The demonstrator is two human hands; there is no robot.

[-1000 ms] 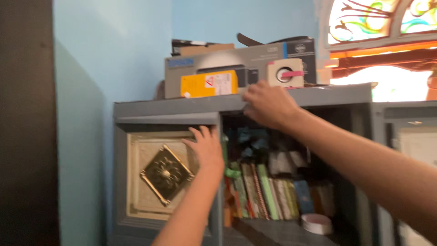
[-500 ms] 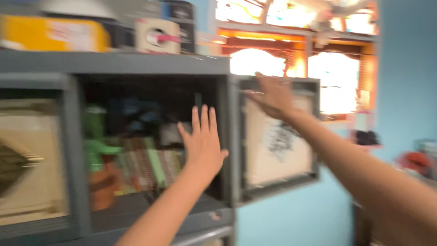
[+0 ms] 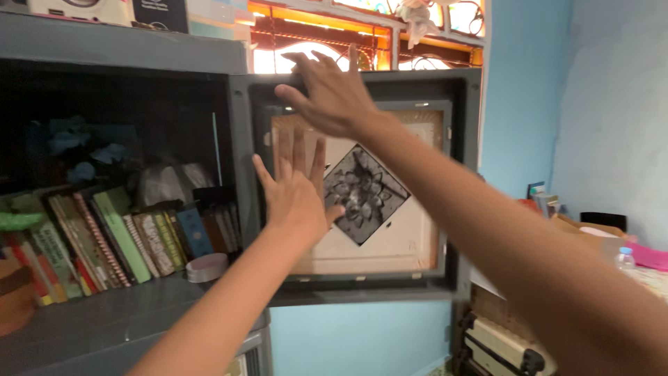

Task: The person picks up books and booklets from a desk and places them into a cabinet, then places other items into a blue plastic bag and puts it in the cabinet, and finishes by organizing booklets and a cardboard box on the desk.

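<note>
A person's two bare hands meet the open door (image 3: pixel 456 181) of a grey cabinet (image 3: pixel 125 49), the door swung out to the right of the cabinet's open compartment. The left hand (image 3: pixel 296 195) lies flat against the inner face of the door, fingers spread and pointing up, its grip open and pinching nothing; the palm sits just left of a dark, diamond-shaped ornament (image 3: pixel 365 191) set in the door's pale panel (image 3: pixel 396 244). The right hand (image 3: pixel 327 94) reaches higher, fingers spread wide over the upper left corner of the door frame, likewise holding nothing; whether it presses the frame or hovers just before it cannot be told.

Inside the compartment, a row of books (image 3: pixel 104 240) leans along the shelf, with a roll of tape (image 3: pixel 207 267) lying near the shelf's front edge beside them. Boxes (image 3: pixel 160 10) stand on the cabinet's top. Behind the door, bright light falls through a window with an orange frame (image 3: pixel 313 28) against a blue wall (image 3: pixel 605 104). At the lower right, a plastic bottle (image 3: pixel 624 257) stands on a cluttered surface.
</note>
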